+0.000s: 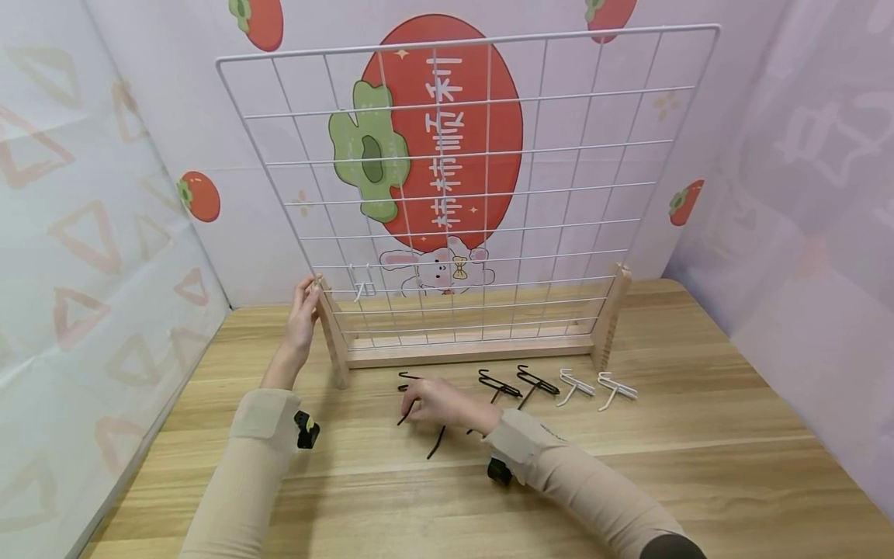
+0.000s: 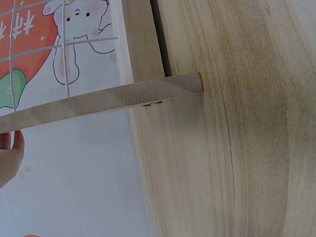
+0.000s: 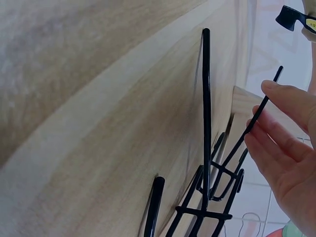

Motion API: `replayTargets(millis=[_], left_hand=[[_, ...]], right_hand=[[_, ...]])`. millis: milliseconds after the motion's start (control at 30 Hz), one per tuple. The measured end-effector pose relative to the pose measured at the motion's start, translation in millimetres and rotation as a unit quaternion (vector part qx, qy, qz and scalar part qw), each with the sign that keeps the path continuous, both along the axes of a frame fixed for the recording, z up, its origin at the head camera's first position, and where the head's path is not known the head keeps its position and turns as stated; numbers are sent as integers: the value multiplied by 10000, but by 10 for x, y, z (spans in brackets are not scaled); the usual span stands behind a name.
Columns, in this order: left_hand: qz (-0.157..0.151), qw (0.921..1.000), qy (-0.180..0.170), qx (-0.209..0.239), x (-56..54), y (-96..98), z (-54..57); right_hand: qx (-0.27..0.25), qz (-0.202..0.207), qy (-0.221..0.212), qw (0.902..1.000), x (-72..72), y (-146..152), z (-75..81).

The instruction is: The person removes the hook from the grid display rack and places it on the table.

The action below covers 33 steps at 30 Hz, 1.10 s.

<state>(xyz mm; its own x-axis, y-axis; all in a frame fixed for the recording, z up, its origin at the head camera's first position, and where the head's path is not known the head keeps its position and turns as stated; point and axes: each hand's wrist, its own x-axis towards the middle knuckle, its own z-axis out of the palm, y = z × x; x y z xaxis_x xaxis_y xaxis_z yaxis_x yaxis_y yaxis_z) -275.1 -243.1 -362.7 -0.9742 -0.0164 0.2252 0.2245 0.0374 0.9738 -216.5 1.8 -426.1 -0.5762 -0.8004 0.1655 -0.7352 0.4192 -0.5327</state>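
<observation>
A white wire grid (image 1: 531, 147) stands upright in a wooden stand (image 1: 475, 353). At the stand's left post (image 1: 334, 341), my left hand (image 1: 302, 317) grips near the top, its thumb at the post's edge in the left wrist view. Lower in front of the stand, my right hand (image 1: 443, 404) pinches the long prong of a black wire hook (image 3: 256, 116) between thumb and fingers. Another black hook (image 3: 206, 118) lies close beside it, partly hidden under the right hand in the head view. One white hook (image 1: 360, 289) hangs on the grid's lower left.
To the right of my right hand, two black hooks (image 1: 536, 380) and two white hooks (image 1: 617, 386) lie in a row on the wooden table (image 1: 698, 466). Behind the grid is a printed backdrop (image 1: 580, 194), with fabric walls at both sides.
</observation>
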Motion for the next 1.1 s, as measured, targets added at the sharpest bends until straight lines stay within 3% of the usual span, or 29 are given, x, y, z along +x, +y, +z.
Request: replayTargets(millis=[433,800,1100], left_hand=[[-22,10000,-42,3,3,1,6],[-8,10000,-57,15,-5,1,3],[-31,10000,-45,61,-9,-8,-4]], right_hand=[[-133,169,-247,9995,4,-13,-20],[-242,-3,-364,9990,-22,10,83],[-751,128,133,9970,-75,36,171]])
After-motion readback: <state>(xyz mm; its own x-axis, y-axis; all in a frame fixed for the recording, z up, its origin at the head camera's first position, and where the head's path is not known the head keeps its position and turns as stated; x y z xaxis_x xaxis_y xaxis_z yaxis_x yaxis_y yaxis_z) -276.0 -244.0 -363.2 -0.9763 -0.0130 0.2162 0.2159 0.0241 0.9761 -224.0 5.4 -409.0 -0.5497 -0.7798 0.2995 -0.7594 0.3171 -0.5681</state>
